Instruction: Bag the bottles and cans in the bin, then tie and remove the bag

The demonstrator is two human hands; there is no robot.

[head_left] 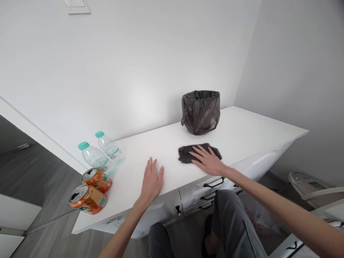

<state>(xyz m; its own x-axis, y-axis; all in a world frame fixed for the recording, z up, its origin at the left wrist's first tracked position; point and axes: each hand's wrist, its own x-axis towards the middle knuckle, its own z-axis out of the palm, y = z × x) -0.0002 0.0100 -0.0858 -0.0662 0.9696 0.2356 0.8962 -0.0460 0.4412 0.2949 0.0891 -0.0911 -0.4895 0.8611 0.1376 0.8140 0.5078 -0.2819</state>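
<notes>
My right hand (208, 161) lies flat, fingers spread, on a dark grey cloth (185, 154) that rests on the white cabinet top (161, 147). Palm down on the same surface, my left hand (152, 179) has its fingers stretched out and nothing under it that I can see. Just behind the cloth stands a bin lined with a black plastic bag (201, 116). Off to the left of my left hand are two orange drink cans (90, 200) with opened tops. Behind them stand two clear bottles (95, 156) with turquoise caps.
A white wall (134, 71) runs along the back of the cabinet, and a grey wall (295, 71) bounds the right. Drawers with black handles (214, 184) face my knees. At lower right sits a beige plastic object (309, 186) near the floor.
</notes>
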